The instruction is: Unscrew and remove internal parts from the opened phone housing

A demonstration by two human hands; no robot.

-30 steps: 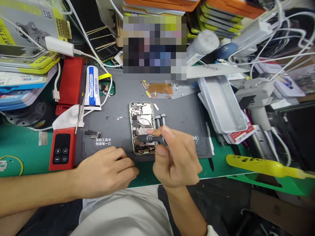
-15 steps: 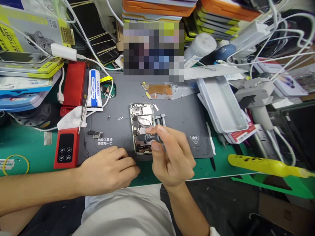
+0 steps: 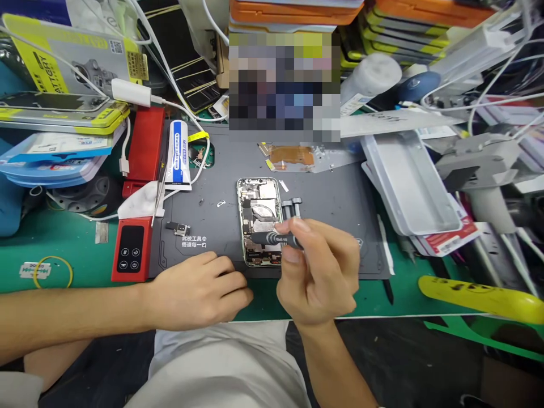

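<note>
An opened smartphone [image 3: 261, 207] lies on the dark work mat [image 3: 221, 136], its inner boards and parts exposed. My right hand [image 3: 318, 266] pinches a dark ringed screwdriver [image 3: 274, 239] between thumb and fingers. The screwdriver is held over the lower half of the phone; its tip is too small to make out. My left hand [image 3: 204, 292] rests at the mat's front edge, left of the phone, its fingers curled in a loose fist with nothing seen in it. A small camera module [image 3: 178, 228] lies on the mat above my left hand.
Two grey bolt-like pieces [image 3: 292, 207] lie right of the phone. On the left are a red device [image 3: 131, 249], tweezers [image 3: 160, 190] and a white-blue tube [image 3: 177, 156]. A white tray [image 3: 410, 181] and a yellow tool [image 3: 476, 297] are to the right.
The whole view has shifted, so the bench appears farther right. Both hands keep about the same place relative to the phone, the screwdriver still in my right hand.
</note>
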